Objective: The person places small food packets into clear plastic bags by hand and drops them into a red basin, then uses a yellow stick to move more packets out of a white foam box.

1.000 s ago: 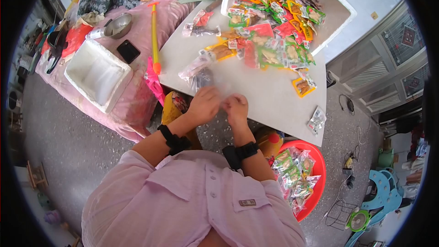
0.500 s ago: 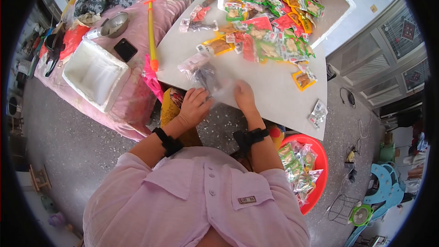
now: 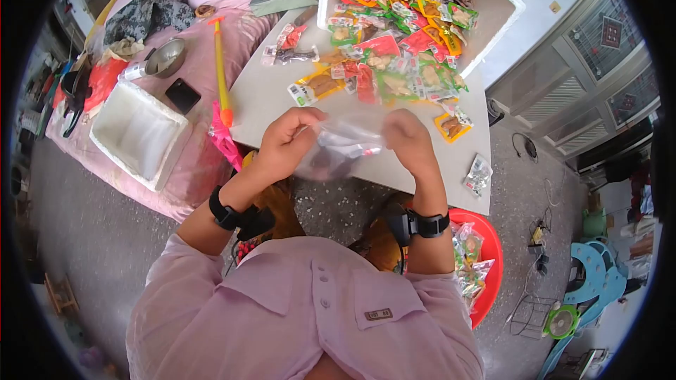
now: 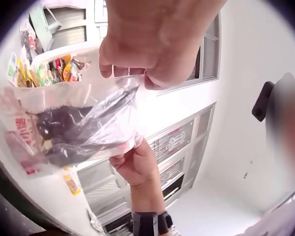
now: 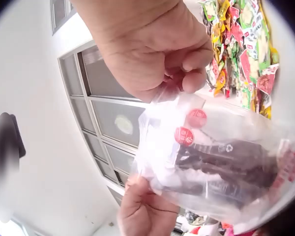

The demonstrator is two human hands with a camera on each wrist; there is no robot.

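A clear plastic bag is stretched between both hands, above the near edge of the table. My left hand pinches one upper corner of it, thumb against curled fingers. At the opposite corner, my right hand grips the plastic the same way. Inside the bag lie dark, shiny packed pieces, seen in the left wrist view as dark lumps. Red round stickers and red print show on the plastic in the right wrist view.
A white foam box lies tipped on the table, colourful snack packets spilling out. A red basin of packets stands on the floor at right. Left, a bed bears an open foam box, phone and yellow pump.
The bag has been lifted off the table and drawn closer to the body. Both hands have risen and moved apart, each now pinching a corner; half a second ago the right hand was separate.
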